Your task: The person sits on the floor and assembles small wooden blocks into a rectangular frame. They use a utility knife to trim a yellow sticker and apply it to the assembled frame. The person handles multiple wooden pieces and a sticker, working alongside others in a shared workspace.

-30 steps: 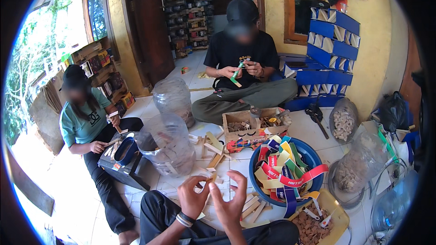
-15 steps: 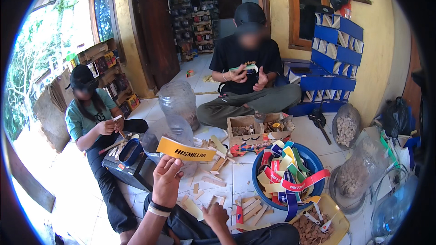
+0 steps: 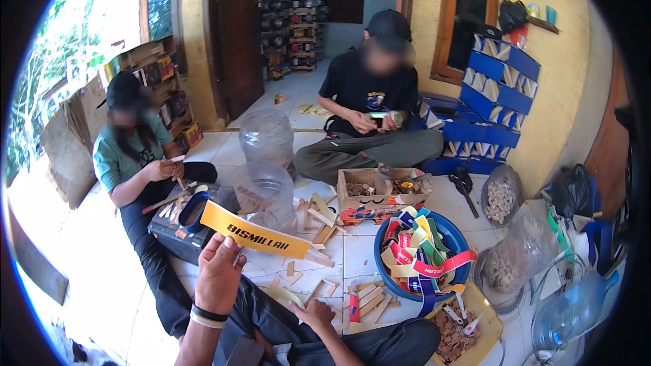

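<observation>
My left hand (image 3: pixel 218 270) is raised, its thumb and fingers pinching a yellow printed strip (image 3: pixel 256 232) with black lettering. The strip tilts down to the right, and a pale and a black band circle that wrist. Low in front of my lap, my right hand (image 3: pixel 316 313) has its fingers curled in beside a small frame of thin wooden sticks (image 3: pixel 328 289). What that hand grips, if anything, is hidden. A cream strip (image 3: pixel 283 296) lies left of it, and several loose wooden slats (image 3: pixel 374 301) with a red strip (image 3: pixel 354 307) lie to its right.
A blue basin (image 3: pixel 384 279) holds many coloured strips. Near it stand a yellow tub (image 3: pixel 489 336) of brown chips and a wooden box (image 3: pixel 347 196). One person (image 3: pixel 373 88) works opposite, another (image 3: pixel 139 156) at left beside a dark box (image 3: pixel 169 234). A blue rack (image 3: pixel 494 99) stands at the right.
My left hand and the yellow strip have moved left and slightly down, and the strip tilts more. The person opposite has lowered both hands. The whole view has shifted a little.
</observation>
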Demonstrator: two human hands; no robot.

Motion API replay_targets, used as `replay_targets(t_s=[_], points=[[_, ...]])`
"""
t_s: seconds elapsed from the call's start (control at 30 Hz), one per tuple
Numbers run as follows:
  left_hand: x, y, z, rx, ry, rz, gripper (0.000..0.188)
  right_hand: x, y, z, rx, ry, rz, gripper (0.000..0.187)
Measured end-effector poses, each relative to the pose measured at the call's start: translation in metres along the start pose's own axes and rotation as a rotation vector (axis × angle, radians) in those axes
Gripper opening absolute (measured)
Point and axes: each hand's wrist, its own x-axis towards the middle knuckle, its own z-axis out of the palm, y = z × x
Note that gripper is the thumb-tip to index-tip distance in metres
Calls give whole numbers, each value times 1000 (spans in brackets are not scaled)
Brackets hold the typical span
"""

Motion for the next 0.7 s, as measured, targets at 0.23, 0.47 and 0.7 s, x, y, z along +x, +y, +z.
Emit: replay_targets(t_s=[0.23, 0.47, 0.7], points=[[-41, 76, -36, 29, 122, 131, 25, 32, -13, -2, 37, 113, 125, 47], [-86, 168, -70, 147, 242, 437, 33, 70, 15, -94, -82, 23, -401, 36], [-138, 237, -107, 160, 370, 768, 43, 110, 3, -129, -175, -545, -248, 34]])
